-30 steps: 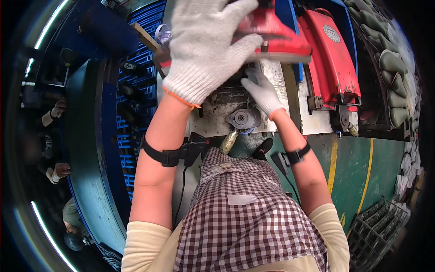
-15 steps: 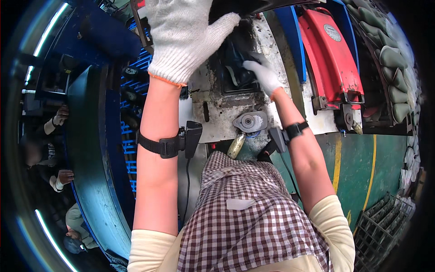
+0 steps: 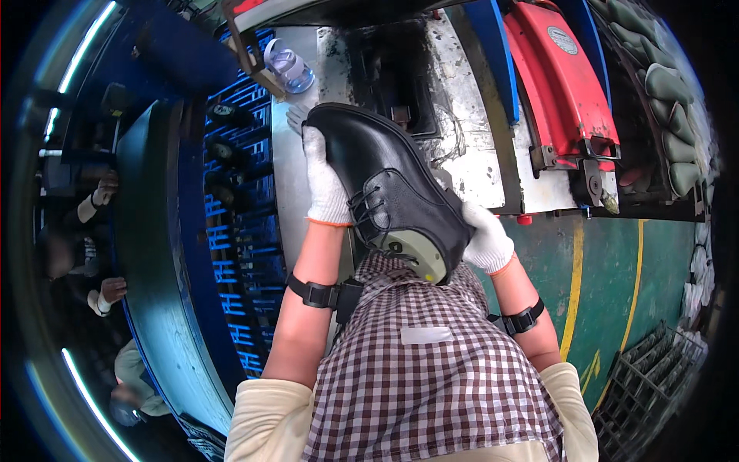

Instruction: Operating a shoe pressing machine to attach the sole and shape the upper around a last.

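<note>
A black lace-up leather shoe (image 3: 369,158) with a pale green last (image 3: 416,252) in its opening is held up in front of my checked apron. Its toe points to the far left, its heel to the near right. My left hand (image 3: 322,173), in a white knit glove, grips the toe end, some fingers hidden behind it. At the heel, my gloved right hand (image 3: 486,240) holds the shoe, its fingertips partly hidden. Behind the shoe is a worn metal machine bed (image 3: 469,138) with a dark recess (image 3: 416,92).
A clear water bottle (image 3: 290,71) stands at the far left of the bed. On the right is a red machine cover (image 3: 562,100) beside a rack of grey-green lasts (image 3: 666,100). Left lie a blue rack (image 3: 239,262) and a conveyor (image 3: 158,254), with people beyond it.
The shoe has come out of the recess area and up toward me, now between both hands. My left hand came down from the raised machine part; my right hand drew back nearer.
</note>
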A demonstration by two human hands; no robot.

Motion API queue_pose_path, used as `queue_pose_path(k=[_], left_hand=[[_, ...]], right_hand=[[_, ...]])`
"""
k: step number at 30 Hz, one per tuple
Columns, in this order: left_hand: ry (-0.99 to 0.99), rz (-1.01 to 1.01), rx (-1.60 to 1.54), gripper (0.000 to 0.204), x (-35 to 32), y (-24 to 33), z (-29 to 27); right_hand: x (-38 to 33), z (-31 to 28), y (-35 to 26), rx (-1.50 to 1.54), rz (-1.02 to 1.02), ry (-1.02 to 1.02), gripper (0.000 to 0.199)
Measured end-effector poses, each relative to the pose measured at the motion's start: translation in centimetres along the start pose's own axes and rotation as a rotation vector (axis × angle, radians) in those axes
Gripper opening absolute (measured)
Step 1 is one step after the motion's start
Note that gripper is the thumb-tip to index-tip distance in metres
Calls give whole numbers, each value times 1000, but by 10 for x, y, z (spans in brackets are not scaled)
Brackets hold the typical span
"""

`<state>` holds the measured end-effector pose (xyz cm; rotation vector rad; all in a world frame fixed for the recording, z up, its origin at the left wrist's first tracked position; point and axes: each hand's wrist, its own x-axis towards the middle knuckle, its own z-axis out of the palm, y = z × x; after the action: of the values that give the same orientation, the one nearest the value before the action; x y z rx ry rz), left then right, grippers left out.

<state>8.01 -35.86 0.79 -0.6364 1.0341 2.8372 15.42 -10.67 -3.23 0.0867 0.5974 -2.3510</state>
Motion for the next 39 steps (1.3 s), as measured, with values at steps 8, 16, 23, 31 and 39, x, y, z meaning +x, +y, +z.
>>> queue_pose_path(k=[8, 16, 23, 31, 39], left_hand=[[-19, 84, 68, 63, -40, 0, -29], [-142, 95, 51, 73, -59, 7, -44], [-87, 81, 186, 65, -74, 12, -44], [-194, 371, 1014, 53, -90, 22, -35], [-236, 391, 984, 38, -105, 22, -12]], right_hand=[[-8, -18, 26, -89, 101, 28, 69], [-11, -16, 41, -114, 99, -55, 70], [-26, -61, 60, 186, 204, 47, 54], [-31, -96, 81, 389, 161, 56, 45], [-38, -113, 85, 119, 79, 76, 39]])
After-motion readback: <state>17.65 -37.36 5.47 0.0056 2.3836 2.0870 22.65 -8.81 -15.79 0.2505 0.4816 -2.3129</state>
